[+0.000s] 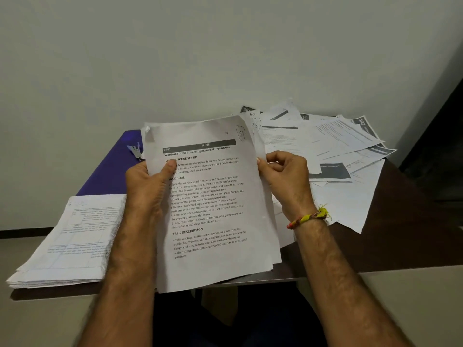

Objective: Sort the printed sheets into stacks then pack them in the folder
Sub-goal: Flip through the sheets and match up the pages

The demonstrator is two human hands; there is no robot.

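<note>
I hold a small bundle of printed sheets (215,206) upright over the table's front edge; the top page is headed "Wardrobe Outfit Pre-arrangement and Organization". My left hand (147,186) grips its left edge, thumb on the front. My right hand (285,176) pinches the right edge, fingers curled behind the pages. A neat stack of printed sheets (72,244) lies at the front left. A loose spread of sheets (338,151) covers the right side. The blue folder (112,169) lies open behind the bundle, its metal clip (135,151) showing.
The dark brown table (400,234) is small and stands against a pale wall (200,58). Its front edge runs just under the bundle. A dark vertical surface (441,136) stands at the far right. Pale floor shows on both sides.
</note>
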